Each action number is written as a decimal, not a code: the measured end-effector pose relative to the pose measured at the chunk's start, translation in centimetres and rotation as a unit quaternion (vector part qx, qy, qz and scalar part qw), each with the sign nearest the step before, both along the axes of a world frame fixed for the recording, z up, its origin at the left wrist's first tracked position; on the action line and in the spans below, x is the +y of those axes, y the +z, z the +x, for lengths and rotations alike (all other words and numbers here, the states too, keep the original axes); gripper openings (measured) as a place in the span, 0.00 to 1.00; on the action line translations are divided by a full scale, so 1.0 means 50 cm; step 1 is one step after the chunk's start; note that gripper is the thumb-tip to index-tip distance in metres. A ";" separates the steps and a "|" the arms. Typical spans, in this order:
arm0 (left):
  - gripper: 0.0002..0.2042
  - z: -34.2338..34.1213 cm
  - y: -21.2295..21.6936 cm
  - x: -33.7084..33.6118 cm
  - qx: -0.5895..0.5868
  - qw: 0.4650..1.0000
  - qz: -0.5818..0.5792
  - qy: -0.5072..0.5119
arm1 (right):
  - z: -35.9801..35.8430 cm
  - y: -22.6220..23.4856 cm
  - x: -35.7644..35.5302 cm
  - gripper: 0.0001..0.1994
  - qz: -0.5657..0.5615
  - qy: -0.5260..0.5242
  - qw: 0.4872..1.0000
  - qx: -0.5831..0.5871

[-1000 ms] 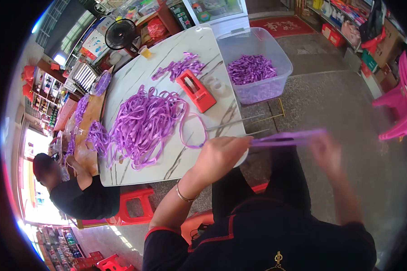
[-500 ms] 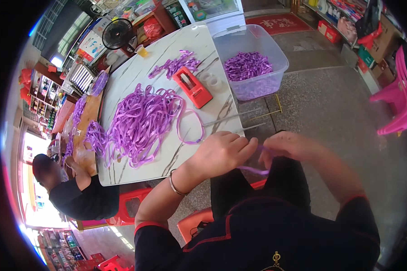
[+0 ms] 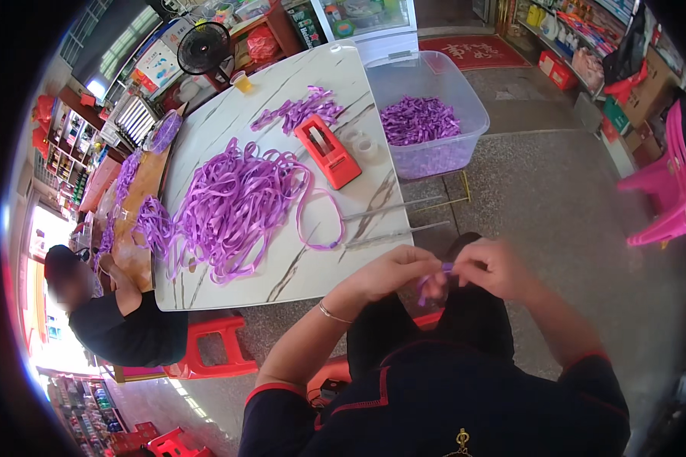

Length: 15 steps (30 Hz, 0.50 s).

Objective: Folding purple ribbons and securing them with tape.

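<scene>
Over my lap, just off the table's near right corner, my left hand (image 3: 399,272) and my right hand (image 3: 489,268) pinch a short purple ribbon (image 3: 447,267) between them. One end of it dangles below my left fingers. A large tangled heap of purple ribbon loops (image 3: 232,206) lies on the white marble-patterned table (image 3: 297,286). One loop (image 3: 320,242) sticks out from the heap towards my hands. Beyond it stand a red tape dispenser (image 3: 329,152) and clear tape rolls (image 3: 366,145). A smaller pile of purple ribbons (image 3: 301,112) is farther back.
A clear plastic tub (image 3: 431,156) with many purple ribbon pieces stands right of the table. Two thin rods (image 3: 396,234) jut over the table's right edge. Another person (image 3: 129,320) sits at left by a wooden table. Pink chairs (image 3: 671,183) stand far right.
My hands have come closer together and lower in view. The ribbon that hung in a longer strip below them is now gathered short between my fingers. The view has shifted slightly.
</scene>
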<state>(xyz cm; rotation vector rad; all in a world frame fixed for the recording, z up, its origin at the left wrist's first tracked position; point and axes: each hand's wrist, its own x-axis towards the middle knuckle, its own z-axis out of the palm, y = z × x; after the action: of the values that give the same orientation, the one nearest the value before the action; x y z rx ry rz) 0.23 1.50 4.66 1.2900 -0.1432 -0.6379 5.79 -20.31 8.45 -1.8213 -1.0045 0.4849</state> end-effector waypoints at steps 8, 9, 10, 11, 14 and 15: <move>0.07 0.095 0.004 0.053 -0.414 0.789 0.378 0.252 | 0.106 -0.183 -0.033 0.08 -0.002 -0.264 0.960 0.094; 0.07 0.103 -0.007 0.057 -0.399 0.795 0.375 0.262 | 0.108 -0.180 -0.007 0.08 0.043 -0.275 0.957 0.084; 0.07 0.110 -0.016 0.061 -0.385 0.800 0.370 0.272 | 0.110 -0.177 0.019 0.08 0.087 -0.286 0.951 0.074; 0.07 0.118 -0.022 0.059 -0.386 0.801 0.369 0.273 | 0.116 -0.177 0.038 0.07 0.106 -0.286 0.950 0.064; 0.08 0.150 -0.034 0.052 -0.393 0.809 0.353 0.258 | 0.141 -0.223 0.074 0.07 0.156 -0.272 0.945 0.091; 0.07 0.156 -0.043 0.051 -0.387 0.815 0.344 0.261 | 0.145 -0.238 0.082 0.06 0.156 -0.255 0.952 0.070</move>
<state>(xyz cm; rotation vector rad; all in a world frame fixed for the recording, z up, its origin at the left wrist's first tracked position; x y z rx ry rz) 8.05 4.04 2.49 2.1397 -0.2193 0.4027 13.02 -16.21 -3.46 -1.6481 -0.4507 0.1232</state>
